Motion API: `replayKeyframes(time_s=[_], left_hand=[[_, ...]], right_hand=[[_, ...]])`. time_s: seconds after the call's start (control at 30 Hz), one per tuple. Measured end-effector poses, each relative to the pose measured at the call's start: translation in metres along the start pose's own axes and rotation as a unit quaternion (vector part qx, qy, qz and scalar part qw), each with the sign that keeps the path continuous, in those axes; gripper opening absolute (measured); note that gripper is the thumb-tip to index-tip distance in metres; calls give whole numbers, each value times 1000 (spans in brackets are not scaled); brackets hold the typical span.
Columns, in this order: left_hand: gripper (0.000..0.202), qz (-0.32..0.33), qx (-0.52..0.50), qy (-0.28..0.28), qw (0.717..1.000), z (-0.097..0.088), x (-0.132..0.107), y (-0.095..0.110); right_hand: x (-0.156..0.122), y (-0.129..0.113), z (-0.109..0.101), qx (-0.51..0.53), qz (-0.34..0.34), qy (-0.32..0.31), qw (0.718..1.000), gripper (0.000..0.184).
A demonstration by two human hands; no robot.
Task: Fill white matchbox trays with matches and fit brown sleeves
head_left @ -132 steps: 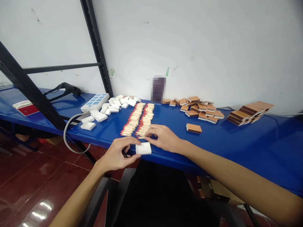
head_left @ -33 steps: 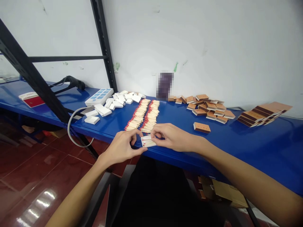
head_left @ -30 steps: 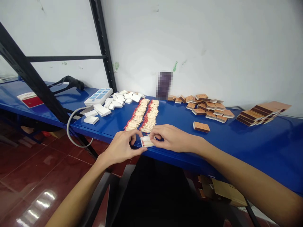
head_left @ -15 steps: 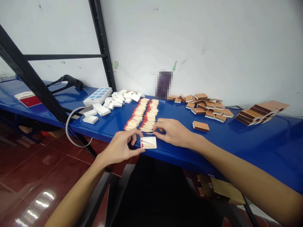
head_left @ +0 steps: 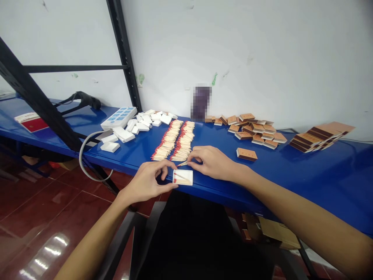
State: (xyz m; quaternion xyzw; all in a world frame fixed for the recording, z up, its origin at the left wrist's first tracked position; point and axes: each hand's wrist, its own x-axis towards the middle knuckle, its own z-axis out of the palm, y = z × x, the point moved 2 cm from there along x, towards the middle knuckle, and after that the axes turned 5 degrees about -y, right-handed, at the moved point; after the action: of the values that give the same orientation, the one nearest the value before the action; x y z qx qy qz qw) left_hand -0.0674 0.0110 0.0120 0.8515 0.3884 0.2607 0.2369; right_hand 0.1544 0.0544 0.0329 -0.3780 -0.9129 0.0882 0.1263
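A small white matchbox tray (head_left: 183, 177) lies at the front edge of the blue bench (head_left: 305, 171) with a few red-tipped matches in it. My left hand (head_left: 150, 181) pinches the tray's left end between thumb and fingers. My right hand (head_left: 212, 161) rests just behind the tray, its fingertips closed on a match (head_left: 182, 164) at the near end of two long rows of matches (head_left: 176, 140).
A heap of white empty trays (head_left: 136, 127) and a white power strip (head_left: 119, 117) with a grey cable lie at the left. Brown matchbox sleeves (head_left: 253, 130) are scattered at the back, one (head_left: 246, 154) alone nearer, a stack (head_left: 320, 136) at the right. A black rack post (head_left: 122, 54) rises behind.
Matches have gone into the formerly empty tray. My right hand drew back from the tray to the near end of the match rows and pinched a match. My left hand kept holding the tray.
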Motion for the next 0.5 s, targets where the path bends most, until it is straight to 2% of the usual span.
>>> replayKeyframes(time_s=[0.2,0.33,0.5], left_hand=[[31,-1,10,2,1000,0,1,1],[33,-13,23,1,1000,-1,2,3],[34,-35,51,11,998,1,5,6]], right_hand=[[-2,2,1,49,7,-48,998,14],[-3,1,-3,65,-6,-52,997,17],[-5,-6,-14,125,14,-58,990,20]])
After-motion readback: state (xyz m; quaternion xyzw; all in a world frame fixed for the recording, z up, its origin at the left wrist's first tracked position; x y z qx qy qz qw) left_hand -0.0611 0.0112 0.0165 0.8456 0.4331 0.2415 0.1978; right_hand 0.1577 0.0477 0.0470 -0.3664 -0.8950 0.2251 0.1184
